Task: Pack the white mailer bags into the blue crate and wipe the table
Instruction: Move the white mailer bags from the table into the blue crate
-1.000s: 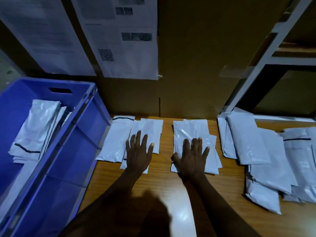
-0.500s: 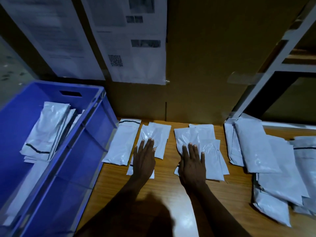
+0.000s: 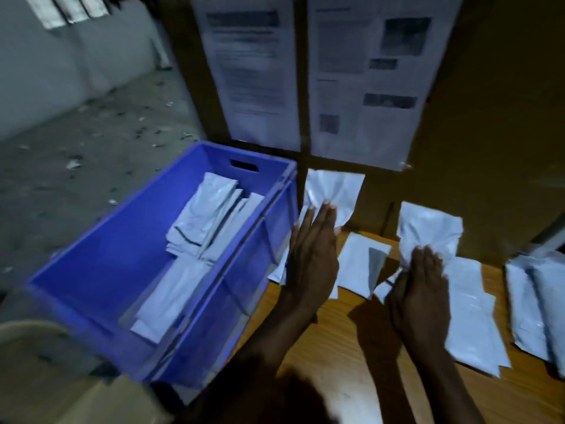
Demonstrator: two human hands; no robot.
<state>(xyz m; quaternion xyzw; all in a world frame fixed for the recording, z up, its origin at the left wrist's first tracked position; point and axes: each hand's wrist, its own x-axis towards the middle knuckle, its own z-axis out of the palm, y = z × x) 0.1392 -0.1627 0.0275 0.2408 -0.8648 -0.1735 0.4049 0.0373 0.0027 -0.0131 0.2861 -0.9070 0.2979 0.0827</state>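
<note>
My left hand [image 3: 312,252] holds a white mailer bag [image 3: 334,191] lifted off the wooden table [image 3: 342,368], just right of the blue crate [image 3: 101,270]. My right hand [image 3: 423,289] holds a second white mailer bag [image 3: 428,229], also raised and crumpled at my fingertips. Several mailer bags [image 3: 211,221] lie inside the crate. More bags stay flat on the table: one between my hands [image 3: 362,264] and a stack under my right hand [image 3: 470,313].
A pile of mailer bags [image 3: 538,301] sits at the table's right edge. A cardboard wall with printed sheets [image 3: 363,81] rises right behind the table. The crate stands against the table's left side, with grey floor [image 3: 76,166] beyond it.
Both hands were pressing flat on bags on the table; now each has lifted a bag. My view has swung left, bringing the crate toward the middle.
</note>
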